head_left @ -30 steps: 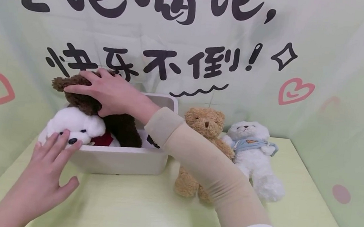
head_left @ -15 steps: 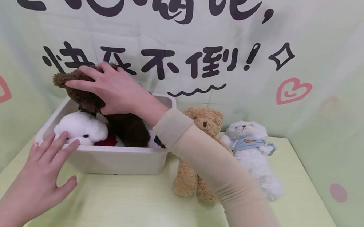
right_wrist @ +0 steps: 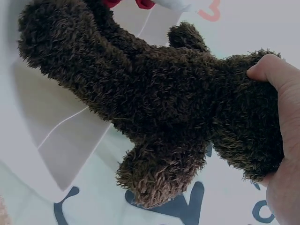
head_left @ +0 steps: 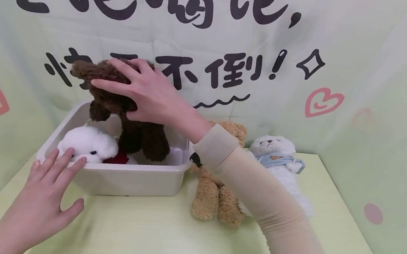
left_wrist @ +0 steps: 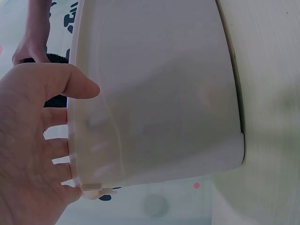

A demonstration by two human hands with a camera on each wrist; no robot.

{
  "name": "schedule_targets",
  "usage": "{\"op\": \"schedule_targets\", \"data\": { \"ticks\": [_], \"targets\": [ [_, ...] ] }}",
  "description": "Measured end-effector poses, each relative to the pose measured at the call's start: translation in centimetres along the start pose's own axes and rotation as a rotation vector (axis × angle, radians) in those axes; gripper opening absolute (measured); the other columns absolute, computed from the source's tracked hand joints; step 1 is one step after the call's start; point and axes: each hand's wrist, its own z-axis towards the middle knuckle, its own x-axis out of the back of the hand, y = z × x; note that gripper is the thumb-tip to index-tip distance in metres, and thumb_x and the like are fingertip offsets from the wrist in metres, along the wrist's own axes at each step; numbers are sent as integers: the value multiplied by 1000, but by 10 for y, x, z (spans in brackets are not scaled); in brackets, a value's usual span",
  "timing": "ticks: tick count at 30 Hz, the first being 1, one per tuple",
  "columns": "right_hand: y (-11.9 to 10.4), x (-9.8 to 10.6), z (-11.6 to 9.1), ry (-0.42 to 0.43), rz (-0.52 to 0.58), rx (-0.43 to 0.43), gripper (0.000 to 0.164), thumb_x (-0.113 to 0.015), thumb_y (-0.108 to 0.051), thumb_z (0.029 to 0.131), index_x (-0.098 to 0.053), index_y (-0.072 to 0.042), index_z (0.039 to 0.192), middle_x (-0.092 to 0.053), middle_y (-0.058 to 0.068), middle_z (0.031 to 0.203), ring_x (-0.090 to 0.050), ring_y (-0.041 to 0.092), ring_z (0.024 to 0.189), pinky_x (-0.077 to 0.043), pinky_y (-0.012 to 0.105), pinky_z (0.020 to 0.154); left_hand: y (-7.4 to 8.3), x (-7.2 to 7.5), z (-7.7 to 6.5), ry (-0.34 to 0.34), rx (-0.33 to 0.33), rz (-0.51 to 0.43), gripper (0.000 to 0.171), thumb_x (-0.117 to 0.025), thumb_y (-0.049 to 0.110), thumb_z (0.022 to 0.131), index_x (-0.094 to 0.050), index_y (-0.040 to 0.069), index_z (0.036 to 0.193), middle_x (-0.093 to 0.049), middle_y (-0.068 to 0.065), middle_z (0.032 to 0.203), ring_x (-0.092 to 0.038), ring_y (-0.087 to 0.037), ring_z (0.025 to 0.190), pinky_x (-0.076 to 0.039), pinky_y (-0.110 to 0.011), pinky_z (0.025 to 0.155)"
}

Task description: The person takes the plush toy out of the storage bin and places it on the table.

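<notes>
A dark brown plush bear [head_left: 145, 137] hangs over the white bin [head_left: 132, 182], its legs still inside the walls. My right hand [head_left: 158, 98] grips it by the head from above; in the right wrist view, thumb and palm wrap the head of the brown bear [right_wrist: 164, 89]. Fingers spread, my left hand [head_left: 44, 193] rests on the bin's front left rim, fingertips reaching over it beside a white plush dog [head_left: 89, 140] with a red garment. In the left wrist view, the thumb of the left hand [left_wrist: 33, 112] lies outside the bin wall.
Right of the bin lie a tan teddy bear [head_left: 205, 198], partly behind my right forearm, and a white plush bear [head_left: 273, 146] in a blue top. The pale table [head_left: 134, 235] meets a printed cloth backdrop [head_left: 212, 34] behind.
My right hand has lifted the brown bear upward and to the right out of the bin's left part. The left hand stays at the rim while the white dog's head has sunk lower.
</notes>
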Motion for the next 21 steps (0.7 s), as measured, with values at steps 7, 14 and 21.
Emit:
{"op": "schedule_targets", "data": {
  "ticks": [7,14,21],
  "targets": [
    [12,-2,-14,138,104,59,60,-69,-40,89,-56,-41,147,-36,10,162,-41,33,137,-42,40,108,-2,0,-1,-17,-6,4,97,-77,19,65,-40,4,154,-31,-33,158,-11,-48,153,2,-64,120],
    [20,10,-27,181,111,23,59,-71,-41,90,-57,-39,147,-37,14,161,-40,33,137,-42,38,108,-3,0,1,-25,-14,3,98,-76,19,68,-37,5,157,-28,-32,160,-9,-46,154,4,-64,119],
    [32,23,-39,340,179,7,56,-72,-33,86,-63,-28,142,-42,20,156,-44,36,133,-55,33,86,-2,1,0,-15,-19,8,96,-75,20,67,-40,3,154,-32,-33,158,-10,-45,154,1,-64,120]
  ]
}}
